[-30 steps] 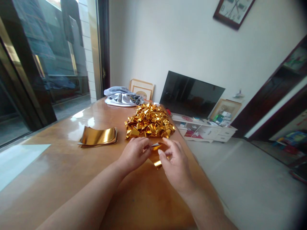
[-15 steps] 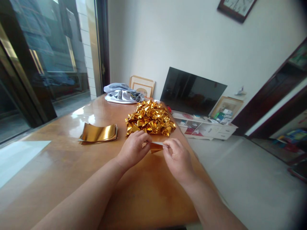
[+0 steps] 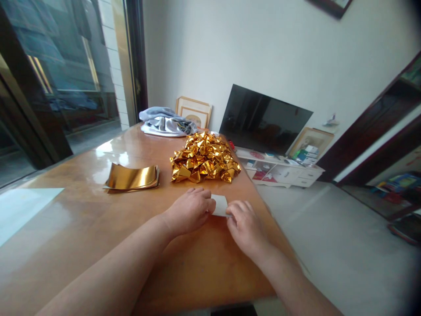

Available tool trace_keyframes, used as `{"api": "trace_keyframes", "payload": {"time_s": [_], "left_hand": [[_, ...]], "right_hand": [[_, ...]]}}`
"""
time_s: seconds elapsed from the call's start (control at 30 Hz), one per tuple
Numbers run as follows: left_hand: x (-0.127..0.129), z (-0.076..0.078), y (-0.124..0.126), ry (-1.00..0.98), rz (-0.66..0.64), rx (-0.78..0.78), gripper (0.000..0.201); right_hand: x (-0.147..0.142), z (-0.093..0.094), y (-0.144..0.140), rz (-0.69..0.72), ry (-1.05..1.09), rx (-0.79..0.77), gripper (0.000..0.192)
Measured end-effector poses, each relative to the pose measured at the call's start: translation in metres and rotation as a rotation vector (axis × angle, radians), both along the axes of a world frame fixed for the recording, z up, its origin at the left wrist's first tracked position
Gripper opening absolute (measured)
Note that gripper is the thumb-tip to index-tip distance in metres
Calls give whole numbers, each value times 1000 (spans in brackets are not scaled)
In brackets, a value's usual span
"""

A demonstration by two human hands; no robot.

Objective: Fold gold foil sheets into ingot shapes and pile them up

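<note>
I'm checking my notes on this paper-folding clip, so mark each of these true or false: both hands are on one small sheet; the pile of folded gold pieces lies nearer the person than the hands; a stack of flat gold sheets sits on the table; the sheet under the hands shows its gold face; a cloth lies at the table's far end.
1. Both the left hand and right hand touch one small sheet. True.
2. The pile of folded gold pieces lies nearer the person than the hands. False: it lies beyond them.
3. A stack of flat gold sheets sits on the table. True.
4. The sheet shows gold. False: it shows white.
5. A cloth lies at the far end. True.
</note>
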State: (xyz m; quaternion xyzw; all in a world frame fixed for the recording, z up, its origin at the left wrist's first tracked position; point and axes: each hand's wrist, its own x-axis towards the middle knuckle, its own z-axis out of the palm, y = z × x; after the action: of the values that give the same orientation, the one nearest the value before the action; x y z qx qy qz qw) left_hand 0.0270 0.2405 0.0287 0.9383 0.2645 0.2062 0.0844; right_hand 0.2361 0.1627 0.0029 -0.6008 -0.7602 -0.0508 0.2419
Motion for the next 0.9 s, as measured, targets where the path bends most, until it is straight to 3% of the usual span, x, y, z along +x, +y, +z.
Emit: {"api": "trace_keyframes", "payload": {"time_s": [0.3, 0.43, 0.6, 0.9], "left_hand": [[2, -19, 5, -21, -30, -252, 14], [1, -27, 10, -28, -18, -392, 10], [0, -36, 17, -62, 29, -560, 9], [-9, -34, 29, -89, 124, -525, 9]], "right_hand": [[0, 0, -6, 133, 11, -148, 15], [7, -2, -3, 165, 136, -206, 17], [10, -11, 3, 81, 416, -263, 10], [13, -19, 19, -28, 574, -350, 16]]}}
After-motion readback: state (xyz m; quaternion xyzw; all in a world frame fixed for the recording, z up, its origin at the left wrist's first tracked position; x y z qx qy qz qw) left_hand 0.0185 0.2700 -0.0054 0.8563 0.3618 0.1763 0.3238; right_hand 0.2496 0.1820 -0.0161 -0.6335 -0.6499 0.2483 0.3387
